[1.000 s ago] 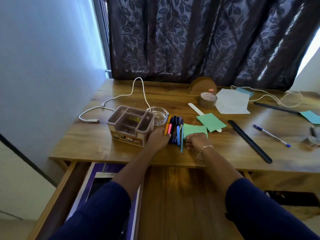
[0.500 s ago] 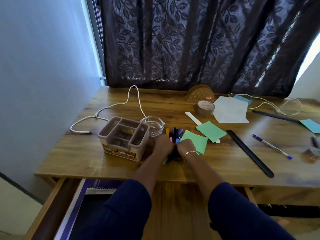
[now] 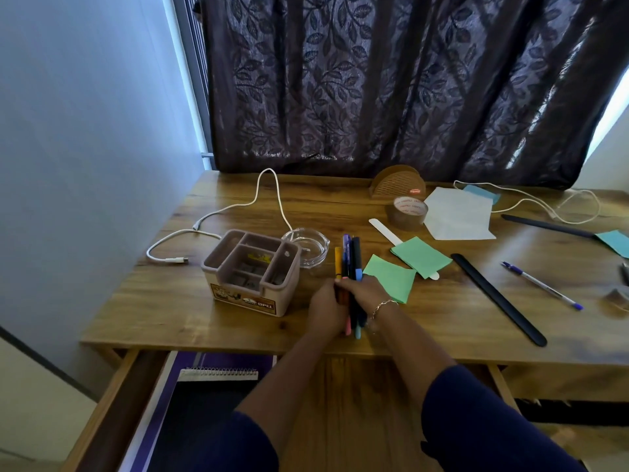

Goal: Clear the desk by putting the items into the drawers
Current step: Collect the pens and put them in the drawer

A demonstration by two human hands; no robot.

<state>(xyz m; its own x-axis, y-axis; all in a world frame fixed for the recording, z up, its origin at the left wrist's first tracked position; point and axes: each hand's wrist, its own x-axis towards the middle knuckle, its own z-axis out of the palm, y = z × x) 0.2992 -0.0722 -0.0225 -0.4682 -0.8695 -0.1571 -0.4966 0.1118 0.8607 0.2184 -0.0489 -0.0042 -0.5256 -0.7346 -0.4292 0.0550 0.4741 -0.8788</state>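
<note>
Head view, centre frame: my left hand [image 3: 325,310] and right hand [image 3: 363,290] both curl around the pens [image 3: 350,257] near the counter's [image 3: 170,301] front edge. Light, stiff, slippery barrels; I judge squeezing mid-bundle stops them fanning out.

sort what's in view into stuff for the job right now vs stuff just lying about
In hand now:
bundle of pens, gripped by the left hand and right hand
open drawer

Lying about for now:
organiser box
glass dish
tape roll
green paper squares
black ruler
loose pen
white cable
</note>
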